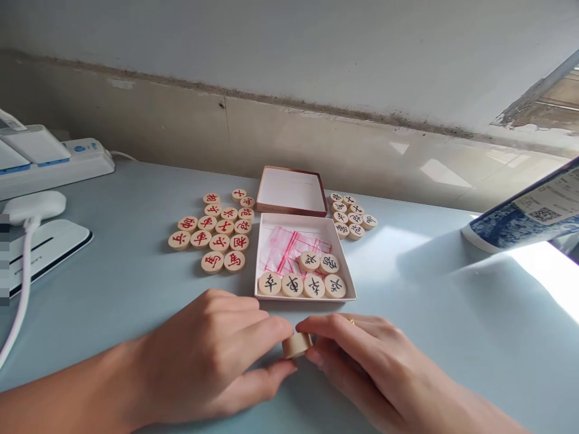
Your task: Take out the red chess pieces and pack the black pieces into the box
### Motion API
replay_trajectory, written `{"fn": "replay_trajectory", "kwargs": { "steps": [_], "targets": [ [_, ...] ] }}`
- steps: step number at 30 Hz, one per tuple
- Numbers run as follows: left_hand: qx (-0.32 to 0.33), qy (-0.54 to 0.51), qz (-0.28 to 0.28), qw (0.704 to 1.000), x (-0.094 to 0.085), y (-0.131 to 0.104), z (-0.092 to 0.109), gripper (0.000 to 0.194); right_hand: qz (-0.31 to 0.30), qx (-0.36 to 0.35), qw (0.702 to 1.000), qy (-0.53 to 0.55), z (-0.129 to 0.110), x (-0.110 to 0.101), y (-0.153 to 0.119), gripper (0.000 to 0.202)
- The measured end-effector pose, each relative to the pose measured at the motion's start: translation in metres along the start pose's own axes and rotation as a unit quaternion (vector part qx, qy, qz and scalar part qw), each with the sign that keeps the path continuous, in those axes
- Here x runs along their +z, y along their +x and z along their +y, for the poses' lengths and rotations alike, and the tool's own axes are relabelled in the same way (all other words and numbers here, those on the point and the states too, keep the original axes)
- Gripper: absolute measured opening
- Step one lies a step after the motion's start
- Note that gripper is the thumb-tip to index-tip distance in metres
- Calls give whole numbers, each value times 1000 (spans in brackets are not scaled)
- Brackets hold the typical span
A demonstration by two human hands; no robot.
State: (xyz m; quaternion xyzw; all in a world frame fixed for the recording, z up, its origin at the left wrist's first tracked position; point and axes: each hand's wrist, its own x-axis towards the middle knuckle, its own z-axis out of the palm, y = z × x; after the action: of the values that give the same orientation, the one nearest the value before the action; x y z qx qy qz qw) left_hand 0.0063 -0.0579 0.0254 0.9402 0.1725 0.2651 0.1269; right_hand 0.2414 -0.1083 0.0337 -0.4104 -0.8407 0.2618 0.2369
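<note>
Between my two hands, just in front of the white open box (351, 283), is a round wooden piece (297, 345), tilted so its side shows. My left hand (221, 349) pinches it from the left with thumb and index finger; my right hand (366, 361) grips its right edge. Inside the box lie several black-marked pieces (292, 285) and a clear plastic bag with red lines (283, 248). Several red-marked pieces (219, 243) lie left of the box, and more black-marked pieces (355, 218) sit to its right.
Behind the box, against the wall, lies an open box lid (292, 188). At the left are a power strip (90, 163), a white cable (26, 289) and a flat white device (58, 247). A blue patterned cylinder (520, 211) leans in from the right on the blue-grey table (136, 259).
</note>
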Motion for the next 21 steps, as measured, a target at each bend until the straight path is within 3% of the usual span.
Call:
{"fn": "replay_trajectory", "kwargs": {
  "steps": [8,21],
  "targets": [
    [-3,-13,-6,1000,1,-3,-2,9,-28,51,995,80,-4,-6,7,23],
    [34,-37,35,998,-3,6,5,22,-3,18,997,70,1,2,4,24]
  ]
}}
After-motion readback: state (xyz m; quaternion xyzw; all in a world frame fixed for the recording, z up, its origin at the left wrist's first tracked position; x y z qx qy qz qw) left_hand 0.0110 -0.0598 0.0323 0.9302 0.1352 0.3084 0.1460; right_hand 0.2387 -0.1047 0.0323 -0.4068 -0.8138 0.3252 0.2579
